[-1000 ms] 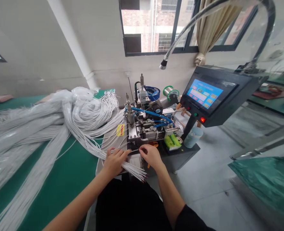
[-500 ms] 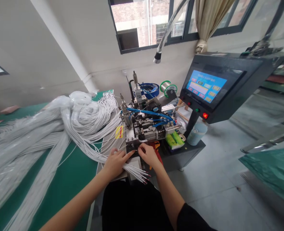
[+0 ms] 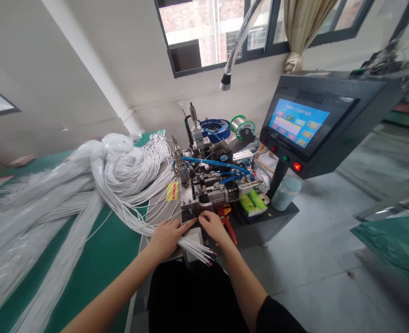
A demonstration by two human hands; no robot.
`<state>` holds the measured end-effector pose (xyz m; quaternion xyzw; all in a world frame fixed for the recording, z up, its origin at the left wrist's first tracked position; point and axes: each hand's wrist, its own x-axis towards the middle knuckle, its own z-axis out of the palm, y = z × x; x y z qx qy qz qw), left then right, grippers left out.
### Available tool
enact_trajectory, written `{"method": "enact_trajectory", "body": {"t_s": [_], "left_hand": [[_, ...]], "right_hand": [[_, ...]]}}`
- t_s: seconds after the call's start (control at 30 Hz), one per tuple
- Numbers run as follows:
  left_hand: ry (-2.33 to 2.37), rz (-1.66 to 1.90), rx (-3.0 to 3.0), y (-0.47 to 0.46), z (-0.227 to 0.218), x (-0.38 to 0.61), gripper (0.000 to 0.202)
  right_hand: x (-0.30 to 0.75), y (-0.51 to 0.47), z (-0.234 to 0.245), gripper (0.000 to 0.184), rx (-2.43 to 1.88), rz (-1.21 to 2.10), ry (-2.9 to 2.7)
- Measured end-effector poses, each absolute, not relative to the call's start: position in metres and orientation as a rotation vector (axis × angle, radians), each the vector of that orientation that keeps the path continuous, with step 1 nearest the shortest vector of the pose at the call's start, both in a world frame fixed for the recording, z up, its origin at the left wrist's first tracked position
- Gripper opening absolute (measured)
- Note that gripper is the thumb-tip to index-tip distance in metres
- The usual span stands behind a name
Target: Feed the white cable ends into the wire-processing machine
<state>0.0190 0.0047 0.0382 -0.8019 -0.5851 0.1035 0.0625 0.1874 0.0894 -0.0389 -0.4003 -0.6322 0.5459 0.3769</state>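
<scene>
My left hand (image 3: pixel 165 238) is closed over a bundle of white cables (image 3: pixel 194 249). The bundle comes out under the palm, its stripped ends showing small reddish and dark tips. One finger or the thumb of that hand stretches right, toward my other fingertips. At the front of the bench machine (image 3: pixel 189 194), my right hand (image 3: pixel 213 226) makes a pinch just below the metal block. What lies between those fingertips is too small and hidden to make out. A pale block (image 3: pixel 193 238) sits under the cable ends.
More white cables (image 3: pixel 135 180) spread over the green table (image 3: pixel 103 263) at left. Red-handled pliers (image 3: pixel 229 226), a green packet (image 3: pixel 253 203) and a pale bucket (image 3: pixel 286 193) are at right. The control screen (image 3: pixel 297 122) and a lamp (image 3: pixel 225 81) overhang the bench; a wire spool (image 3: pixel 239 125) stands behind.
My right hand has shifted slightly down and left, its fingertips closer to the left hand's outstretched tip. The red-handled pliers show more now. The view has shifted slightly.
</scene>
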Motion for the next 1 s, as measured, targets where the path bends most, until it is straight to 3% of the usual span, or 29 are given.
{"method": "enact_trajectory", "body": {"t_s": [0.17, 0.43, 0.77, 1.0], "left_hand": [[-1.760, 0.303, -2.417, 0.007, 0.036, 0.018, 0.084], [-1.700, 0.162, -2.386, 0.005, 0.027, 0.014, 0.076], [-1.711, -0.389, -2.106, -0.011, 0.006, 0.009, 0.038], [-1.650, -0.637, -2.014, -0.014, 0.004, 0.012, 0.028]], "right_hand": [[0.186, 0.093, -0.037, 0.016, -1.071, 1.473, -1.579], [0.189, 0.083, -0.039, 0.025, -1.055, 1.394, -1.537], [0.228, 0.071, -0.045, 0.025, -1.108, 1.311, -1.586], [0.246, 0.053, -0.022, 0.024, -1.102, 1.248, -1.644]]}}
